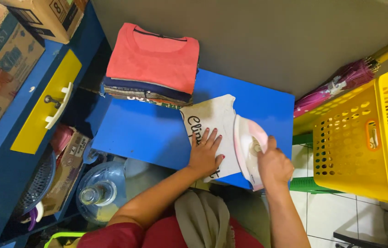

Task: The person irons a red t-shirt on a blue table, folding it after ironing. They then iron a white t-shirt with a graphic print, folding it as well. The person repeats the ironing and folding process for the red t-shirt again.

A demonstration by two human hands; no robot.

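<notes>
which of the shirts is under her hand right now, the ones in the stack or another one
The white garment with black lettering, spread flat on the blue table; the left hand presses it. The stack lies untouched.

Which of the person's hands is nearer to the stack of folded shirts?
The left. The left hand lies flat on the white garment, just below the stack of folded shirts. The right hand grips the iron, farther off to the stack's lower right.
</notes>
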